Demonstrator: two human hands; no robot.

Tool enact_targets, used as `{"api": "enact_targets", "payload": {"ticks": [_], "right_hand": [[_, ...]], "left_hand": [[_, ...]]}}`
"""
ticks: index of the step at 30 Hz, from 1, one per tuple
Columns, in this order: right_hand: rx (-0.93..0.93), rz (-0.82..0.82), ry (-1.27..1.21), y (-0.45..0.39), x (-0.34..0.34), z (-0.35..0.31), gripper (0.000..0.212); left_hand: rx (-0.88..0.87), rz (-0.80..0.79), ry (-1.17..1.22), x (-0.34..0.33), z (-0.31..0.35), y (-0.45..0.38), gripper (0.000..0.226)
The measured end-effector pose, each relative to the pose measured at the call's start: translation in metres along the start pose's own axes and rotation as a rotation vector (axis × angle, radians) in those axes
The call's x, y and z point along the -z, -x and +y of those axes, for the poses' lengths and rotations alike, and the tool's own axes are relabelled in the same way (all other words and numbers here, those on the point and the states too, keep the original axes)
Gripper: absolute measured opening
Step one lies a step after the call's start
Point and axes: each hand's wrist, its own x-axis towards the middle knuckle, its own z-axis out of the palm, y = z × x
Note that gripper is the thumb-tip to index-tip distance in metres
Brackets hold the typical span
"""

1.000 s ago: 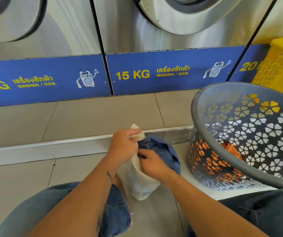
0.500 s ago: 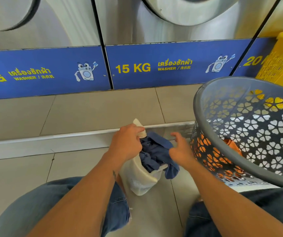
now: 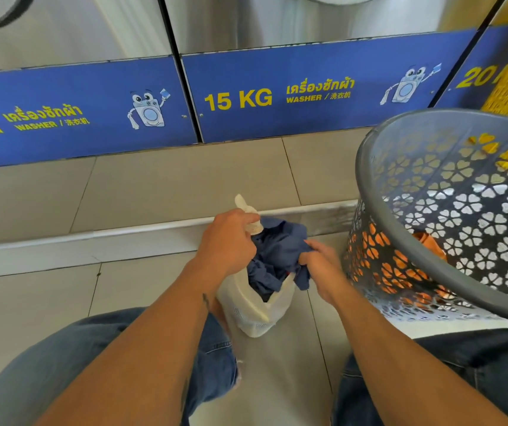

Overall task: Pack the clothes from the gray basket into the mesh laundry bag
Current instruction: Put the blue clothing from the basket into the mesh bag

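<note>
Beige floor tiles (image 3: 160, 182), "15 KG" washer (image 3: 308, 90); left hand (image 3: 228, 241) grips bag (image 3: 255, 312), right hand (image 3: 323, 265) shirt (image 3: 277, 250).

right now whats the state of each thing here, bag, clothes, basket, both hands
mesh laundry bag: upright on the floor, mouth open
blue garment: partly in the bag, bunched over its mouth
gray basket: tilted, not empty
orange garment: inside the basket
left hand: grips the bag's top edge
right hand: holds the blue garment at the bag's mouth
</note>
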Motion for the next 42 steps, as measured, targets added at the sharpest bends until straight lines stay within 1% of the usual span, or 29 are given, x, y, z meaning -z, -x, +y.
{"api": "enact_targets", "payload": {"ticks": [2,5,7,9,10,12,14,15,17,19,21,22,23,24,26,27,28,30,31,34,36,38,40,41,42], "right_hand": [[0.135,-0.007,0.043,0.01,-0.009,-0.02,0.032],[0.326,-0.102,0.175,0.03,-0.032,-0.043,0.038],[0.366,-0.194,0.3,0.039,-0.048,-0.041,0.036],[0.391,-0.311,0.457,0.042,-0.059,-0.029,0.025],[0.385,-0.374,0.557,0.041,-0.061,-0.019,0.018],[0.288,-0.471,0.771,0.038,-0.063,-0.002,0.013],[0.166,-0.535,0.918,0.035,-0.065,0.008,0.015],[0.138,-0.556,0.95,0.035,-0.069,0.01,0.021],[0.144,-0.579,0.963,0.04,-0.074,0.007,0.032],[0.159,-0.592,0.899,0.045,-0.072,-0.001,0.028],[0.154,-0.578,0.766,0.043,-0.059,-0.008,0.023],[0.152,-0.527,0.682,0.04,-0.052,-0.011,0.025],[0.17,-0.433,0.616,0.037,-0.045,-0.012,0.027],[0.202,-0.304,0.576,0.033,-0.039,-0.013,0.027],[0.279,-0.071,0.619,0.027,-0.03,-0.017,0.027],[0.3,-0.009,0.683,0.026,-0.029,-0.019,0.03],[0.321,0.005,0.717,0.025,-0.029,-0.019,0.035],[0.349,-0.088,0.685,0.024,-0.035,-0.019,0.044],[0.37,-0.15,0.66,0.028,-0.041,-0.019,0.044],[0.451,-0.297,0.617,0.036,-0.067,-0.01,0.025],[0.414,-0.426,0.636,0.038,-0.08,-0.009,0.019],[0.345,-0.54,0.689,0.031,-0.083,-0.008,0.023],[0.326,-0.509,0.806,0.015,-0.078,-0.009,0.039],[0.303,-0.476,0.883,0.011,-0.073,-0.014,0.04],[0.286,-0.457,0.925,0.005,-0.068,-0.017,0.037]], "left_hand": [[0.017,0.051,0.068,0.0,0.0,-0.001,0.049],[0.065,0.147,0.185,0.004,0.002,-0.001,0.047],[0.072,0.18,0.246,0.007,-0.001,0.0,0.047],[0.07,0.174,0.275,0.008,-0.006,0.003,0.047],[0.065,0.159,0.278,0.008,-0.008,0.005,0.047],[0.045,0.119,0.275,0.006,-0.013,0.009,0.047],[0.029,0.097,0.259,0.003,-0.017,0.012,0.046],[0.034,0.095,0.239,0.003,-0.018,0.012,0.046],[0.049,0.112,0.181,0.005,-0.02,0.012,0.047],[0.043,0.126,0.134,0.006,-0.02,0.011,0.049],[0.024,0.132,0.108,0.006,-0.017,0.01,0.049],[0.015,0.131,0.098,0.006,-0.016,0.008,0.049],[0.011,0.125,0.091,0.005,-0.014,0.007,0.048],[0.01,0.119,0.087,0.004,-0.013,0.006,0.048],[0.008,0.104,0.082,0.003,-0.01,0.005,0.049],[0.009,0.096,0.081,0.003,-0.008,0.005,0.05],[0.011,0.09,0.08,0.004,-0.007,0.004,0.05],[0.015,0.089,0.079,0.005,-0.008,0.004,0.051],[0.014,0.092,0.079,0.005,-0.008,0.004,0.051],[0.018,0.094,0.104,0.006,-0.011,0.002,0.049],[0.019,0.074,0.134,0.005,-0.015,0.002,0.05],[0.005,0.061,0.148,0.005,-0.017,0.001,0.049],[-0.015,0.062,0.141,0.005,-0.016,0.001,0.048],[-0.023,0.061,0.14,0.006,-0.014,0.001,0.048],[-0.031,0.063,0.138,0.006,-0.012,0.001,0.047]]}}
